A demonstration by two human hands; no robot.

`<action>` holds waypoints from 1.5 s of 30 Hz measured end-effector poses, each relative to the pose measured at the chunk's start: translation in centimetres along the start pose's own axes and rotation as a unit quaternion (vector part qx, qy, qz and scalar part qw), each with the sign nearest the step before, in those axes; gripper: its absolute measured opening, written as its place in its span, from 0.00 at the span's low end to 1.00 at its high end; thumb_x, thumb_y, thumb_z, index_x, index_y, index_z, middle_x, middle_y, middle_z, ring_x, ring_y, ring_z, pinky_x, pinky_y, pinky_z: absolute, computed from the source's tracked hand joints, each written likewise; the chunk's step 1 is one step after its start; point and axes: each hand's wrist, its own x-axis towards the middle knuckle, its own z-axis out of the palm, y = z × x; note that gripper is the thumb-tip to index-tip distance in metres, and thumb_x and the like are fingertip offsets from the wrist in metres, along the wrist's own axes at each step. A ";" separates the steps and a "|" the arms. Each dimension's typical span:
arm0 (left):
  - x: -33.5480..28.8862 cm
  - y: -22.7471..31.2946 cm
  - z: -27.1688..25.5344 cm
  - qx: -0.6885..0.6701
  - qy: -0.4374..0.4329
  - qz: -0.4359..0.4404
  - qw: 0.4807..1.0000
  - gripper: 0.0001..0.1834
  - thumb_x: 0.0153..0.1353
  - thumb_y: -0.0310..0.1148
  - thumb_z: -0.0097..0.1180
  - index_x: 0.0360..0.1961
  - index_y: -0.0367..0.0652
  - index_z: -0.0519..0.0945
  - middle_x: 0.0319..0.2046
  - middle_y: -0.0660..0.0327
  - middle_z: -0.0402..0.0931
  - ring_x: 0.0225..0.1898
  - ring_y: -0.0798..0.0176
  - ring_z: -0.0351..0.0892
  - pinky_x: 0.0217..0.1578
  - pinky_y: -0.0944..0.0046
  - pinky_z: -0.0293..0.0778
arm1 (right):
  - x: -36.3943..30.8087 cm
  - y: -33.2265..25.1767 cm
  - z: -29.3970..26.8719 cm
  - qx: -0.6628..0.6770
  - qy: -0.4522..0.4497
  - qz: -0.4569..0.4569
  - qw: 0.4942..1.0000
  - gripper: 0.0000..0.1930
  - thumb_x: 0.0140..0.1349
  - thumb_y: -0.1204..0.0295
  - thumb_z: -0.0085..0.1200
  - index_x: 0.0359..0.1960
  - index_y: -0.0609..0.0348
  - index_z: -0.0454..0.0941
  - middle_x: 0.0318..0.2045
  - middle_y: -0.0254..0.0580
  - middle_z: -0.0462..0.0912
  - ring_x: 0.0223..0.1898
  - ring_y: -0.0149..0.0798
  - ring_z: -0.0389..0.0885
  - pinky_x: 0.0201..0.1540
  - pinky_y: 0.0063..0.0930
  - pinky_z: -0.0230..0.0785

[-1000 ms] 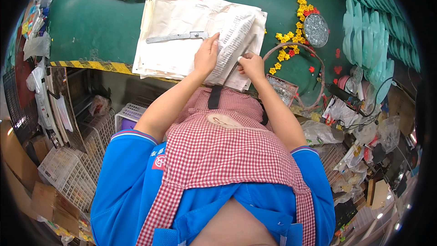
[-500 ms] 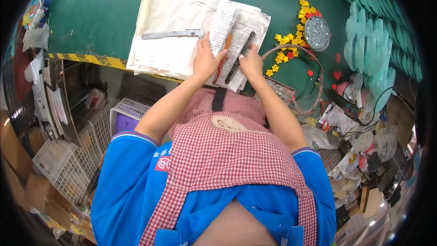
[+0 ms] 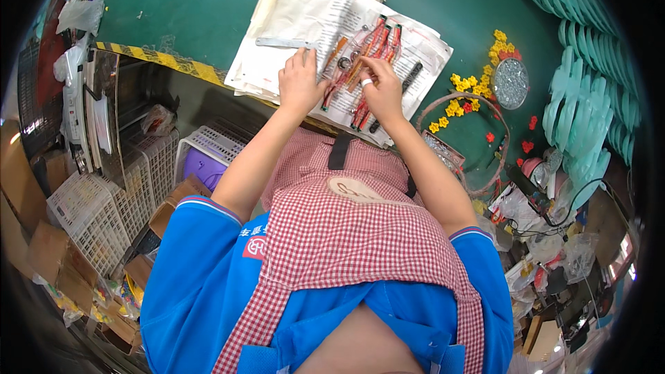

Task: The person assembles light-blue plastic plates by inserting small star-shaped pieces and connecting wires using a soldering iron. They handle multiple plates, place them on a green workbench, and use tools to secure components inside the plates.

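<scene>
The green bench (image 3: pixel 173 14) is noted beneath and beyond both hands. On it, under both hands, a paper stack (image 3: pixel 251 69) is found, a printed sheet exposed. The left grip (image 3: pixel 298 84) is laid flat on the paper, thumb spread, nothing clasped. The right grip (image 3: pixel 383 93) is bent onto red strips (image 3: pixel 379 38); whether any is pinched cannot be told. Progress, as judged: strips are laid bare; none is seen lifted clear. A metal bar (image 3: pixel 280 43) is seen at the left fingertips, a black stick (image 3: pixel 413 75) right of the right grip.
</scene>
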 end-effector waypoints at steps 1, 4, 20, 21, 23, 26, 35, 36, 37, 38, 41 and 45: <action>0.4 -0.4 -0.1 -0.042 -0.028 -0.008 0.999 0.35 0.55 0.39 0.63 0.62 0.39 0.67 0.61 0.47 0.67 0.55 0.44 0.74 0.49 0.49 0.71 | 0.3 -0.3 0.9 0.045 -0.028 0.044 0.998 0.16 0.58 0.80 0.53 0.49 0.64 0.78 0.44 0.47 0.79 0.38 0.39 0.82 0.40 0.28 0.76; 1.2 -1.8 -0.4 -0.268 -0.020 -0.082 0.960 0.27 0.58 0.31 0.62 0.58 0.36 0.69 0.47 0.52 0.79 0.43 0.55 0.81 0.43 0.61 0.76 | 1.7 0.3 3.6 0.151 -0.051 0.135 0.978 0.22 0.60 0.77 0.55 0.57 0.69 0.72 0.49 0.49 0.79 0.41 0.35 0.82 0.42 0.28 0.75; 2.1 -3.5 -3.3 -0.202 0.009 0.010 0.979 0.39 0.50 0.34 0.66 0.63 0.38 0.65 0.53 0.44 0.72 0.56 0.43 0.70 0.58 0.52 0.67 | 3.3 -2.7 7.9 0.267 -0.106 0.208 0.935 0.13 0.65 0.71 0.55 0.48 0.65 0.80 0.35 0.36 0.83 0.36 0.27 0.78 0.40 0.21 0.72; 2.7 -4.3 -3.6 -0.228 -0.011 -0.021 0.973 0.39 0.50 0.34 0.67 0.63 0.38 0.64 0.51 0.44 0.74 0.53 0.42 0.74 0.55 0.52 0.69 | 3.2 -2.3 7.7 0.242 -0.091 0.221 0.941 0.14 0.65 0.71 0.55 0.48 0.66 0.80 0.36 0.37 0.83 0.37 0.27 0.78 0.40 0.21 0.72; 3.5 -4.5 -5.7 -0.182 -0.022 -0.053 0.982 0.31 0.55 0.31 0.64 0.59 0.33 0.69 0.39 0.50 0.82 0.37 0.52 0.83 0.43 0.58 0.76 | 3.3 -2.3 7.6 0.259 -0.038 0.255 0.931 0.15 0.66 0.71 0.54 0.51 0.67 0.78 0.40 0.40 0.83 0.39 0.28 0.79 0.43 0.21 0.72; 4.6 -7.1 -4.4 -0.387 -0.108 -0.091 0.911 0.19 0.59 0.25 0.59 0.51 0.32 0.77 0.38 0.56 0.83 0.37 0.65 0.81 0.40 0.66 0.75 | 3.8 -5.1 7.9 0.369 -0.006 0.289 0.884 0.18 0.64 0.66 0.58 0.49 0.68 0.78 0.49 0.44 0.80 0.39 0.29 0.79 0.41 0.22 0.73; 6.6 -8.5 -6.9 -0.666 -0.338 -0.126 0.653 0.15 0.60 0.32 0.59 0.47 0.36 0.80 0.41 0.58 0.81 0.39 0.61 0.81 0.44 0.65 0.76 | 5.6 -5.1 7.5 0.273 -0.028 0.285 0.918 0.10 0.62 0.69 0.60 0.39 0.64 0.79 0.29 0.34 0.80 0.27 0.27 0.77 0.28 0.21 0.70; 6.9 -8.8 -6.0 -0.501 -0.246 -0.003 0.830 0.16 0.59 0.31 0.58 0.47 0.36 0.80 0.42 0.57 0.80 0.42 0.58 0.80 0.46 0.63 0.75 | 5.7 -4.9 7.3 0.287 -0.025 0.311 0.905 0.08 0.62 0.70 0.60 0.37 0.63 0.79 0.27 0.33 0.80 0.27 0.26 0.77 0.28 0.21 0.70; 6.9 -9.4 -4.1 -0.296 -0.128 0.115 0.940 0.16 0.58 0.30 0.57 0.48 0.37 0.80 0.43 0.56 0.80 0.44 0.56 0.79 0.47 0.62 0.74 | 5.9 -5.3 7.3 0.286 -0.018 0.309 0.907 0.04 0.62 0.73 0.58 0.33 0.60 0.78 0.27 0.32 0.80 0.27 0.25 0.77 0.28 0.19 0.70; 7.0 -8.8 -3.8 -0.066 -0.003 0.226 0.972 0.17 0.56 0.29 0.55 0.48 0.38 0.79 0.44 0.54 0.79 0.47 0.54 0.78 0.49 0.61 0.73 | 5.9 -5.0 7.4 0.302 -0.014 0.300 0.905 0.04 0.63 0.73 0.58 0.34 0.59 0.78 0.28 0.32 0.81 0.27 0.25 0.77 0.29 0.19 0.71; 7.1 -7.4 -2.5 0.066 -0.052 0.238 0.968 0.11 0.56 0.29 0.51 0.40 0.39 0.77 0.44 0.56 0.76 0.49 0.55 0.75 0.48 0.59 0.71 | 5.8 -4.3 7.8 0.363 -0.014 0.305 0.880 0.04 0.65 0.72 0.54 0.37 0.58 0.77 0.30 0.32 0.81 0.29 0.27 0.80 0.35 0.21 0.74; 7.9 -7.7 -2.1 0.064 -0.085 0.220 0.970 0.05 0.58 0.30 0.50 0.34 0.41 0.73 0.36 0.56 0.78 0.41 0.52 0.79 0.38 0.52 0.74 | 6.3 -3.2 8.4 0.399 -0.054 0.316 0.859 0.05 0.67 0.72 0.49 0.40 0.57 0.75 0.34 0.34 0.82 0.34 0.31 0.81 0.41 0.27 0.75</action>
